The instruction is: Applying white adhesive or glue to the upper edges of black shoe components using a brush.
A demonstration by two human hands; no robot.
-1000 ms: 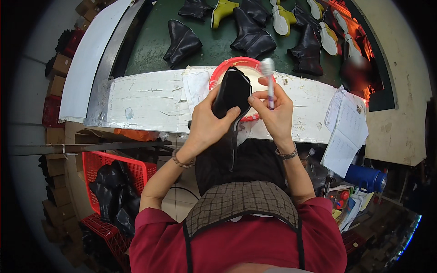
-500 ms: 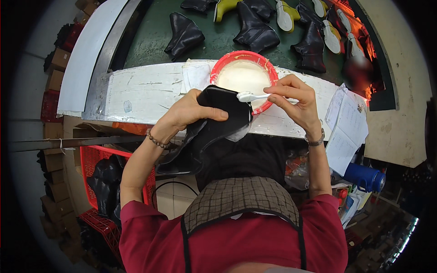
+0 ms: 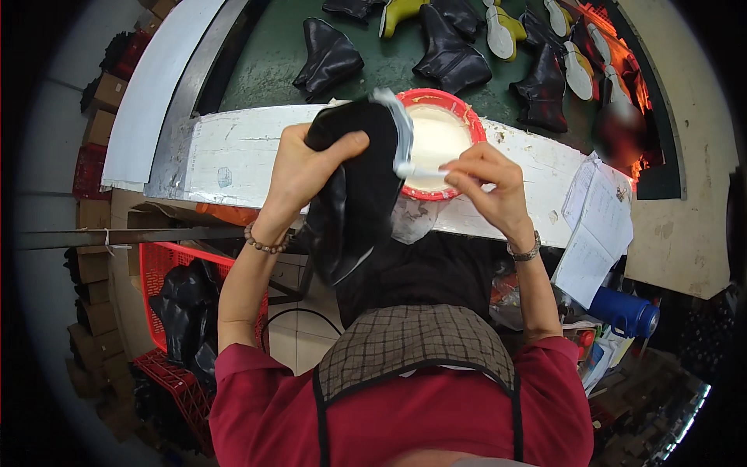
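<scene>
My left hand grips a black leather boot upper, thumb laid on its face and fingers behind it. The upper hangs tilted over the front edge of the white bench. A wet white band runs along its right edge. In my right hand, fingertips pinch a small white brush like a toothbrush. The brush head touches the lower end of that white band. Just behind the upper stands a red bowl of creamy white paste, partly hidden by the upper.
Black boots and yellow-and-white shoe parts lie on the green surface beyond the white bench. Written papers hang at the right, above a blue flask. A red crate of black boots stands lower left.
The boot upper has swung more upright and risen. A white band now shows along its right edge, where there was none before. The brush has moved slightly down and left.
</scene>
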